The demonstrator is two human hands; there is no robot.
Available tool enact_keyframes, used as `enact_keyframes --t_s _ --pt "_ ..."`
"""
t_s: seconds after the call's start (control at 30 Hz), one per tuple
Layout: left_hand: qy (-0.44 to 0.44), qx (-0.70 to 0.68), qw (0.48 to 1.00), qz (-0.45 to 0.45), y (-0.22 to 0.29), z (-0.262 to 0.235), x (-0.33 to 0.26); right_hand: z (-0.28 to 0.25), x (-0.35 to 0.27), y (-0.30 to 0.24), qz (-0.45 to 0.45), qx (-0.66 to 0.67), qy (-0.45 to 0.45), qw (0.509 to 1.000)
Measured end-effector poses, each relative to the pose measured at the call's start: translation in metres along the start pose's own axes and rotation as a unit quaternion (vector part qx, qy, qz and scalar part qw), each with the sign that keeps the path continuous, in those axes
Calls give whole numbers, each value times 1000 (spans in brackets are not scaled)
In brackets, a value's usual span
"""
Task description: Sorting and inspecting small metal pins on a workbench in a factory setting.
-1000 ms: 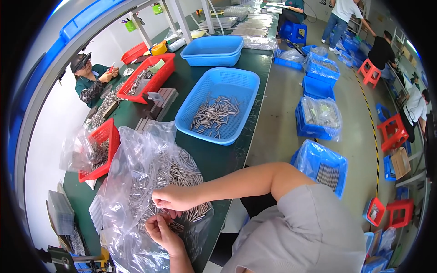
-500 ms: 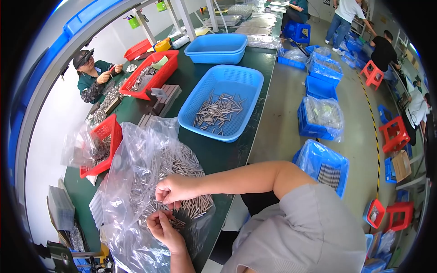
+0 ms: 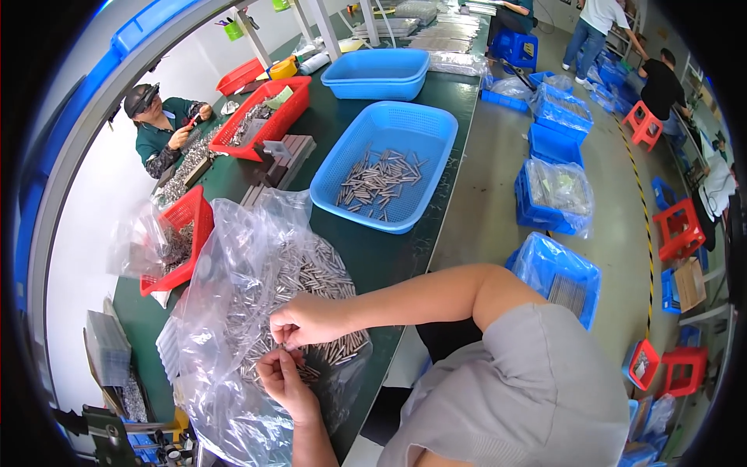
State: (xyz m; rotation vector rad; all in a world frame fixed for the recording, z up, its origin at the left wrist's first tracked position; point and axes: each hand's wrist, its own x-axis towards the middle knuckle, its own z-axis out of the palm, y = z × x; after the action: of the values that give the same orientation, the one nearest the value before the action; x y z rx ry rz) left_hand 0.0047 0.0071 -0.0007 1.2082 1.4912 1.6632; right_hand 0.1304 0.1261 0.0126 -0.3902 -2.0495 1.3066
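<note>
Metal pins [image 3: 323, 257] lie in a dense heap inside a clear plastic bag [image 3: 222, 416] at the right-hand edge of the green table [image 3: 389, 265], the side the person occupies. From where I stand, the bag is spread wide and slack, presumably to bring the heap within easy reach. A smaller pile of similar pins sits in a blue basket [image 3: 408, 128], farther along that same edge; its raised walls would keep loose pieces from rolling off. 2 red baskets, 1 beside the bag [image 3: 205, 222] and 1 farther up [image 3: 292, 109], stand toward the left-hand edge, apart from the blue basket, likely to keep their contents separate.

Both hands work low over the heap, fingertips close together. Right hand [image 3: 299, 315]: back uppermost, fingers bent down and drawn in to a narrow pinch; its elbow is set out to the side, so the forearm crosses the table edge nearly level. Left hand [image 3: 282, 379]: just below it, fingers curled, thumb near the index finger, forearm rising from the near end. I cannot tell whether either hand grips a pin, since the fingers hide the gap.
</note>
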Motion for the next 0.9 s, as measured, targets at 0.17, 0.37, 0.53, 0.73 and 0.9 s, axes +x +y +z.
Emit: enact_keyframes --t_s 0.17,0.37,0.53,0.73,0.9 --pt "-3 -19 1000 -12 -1 -11 -4 11 2 -5 -72 -46 -10 996" --pt "-2 -123 991 -48 2 -6 2 -12 0 -12 64 111 -61 990" --pt "-21 -162 985 -52 1 -8 1 -14 6 -11 106 70 -66 990" --pt "-12 -145 986 -75 1 -8 0 -11 6 -22 160 67 -107 979" --pt "-15 -148 986 -70 -3 -7 1 -5 1 -14 112 -14 -91 989"
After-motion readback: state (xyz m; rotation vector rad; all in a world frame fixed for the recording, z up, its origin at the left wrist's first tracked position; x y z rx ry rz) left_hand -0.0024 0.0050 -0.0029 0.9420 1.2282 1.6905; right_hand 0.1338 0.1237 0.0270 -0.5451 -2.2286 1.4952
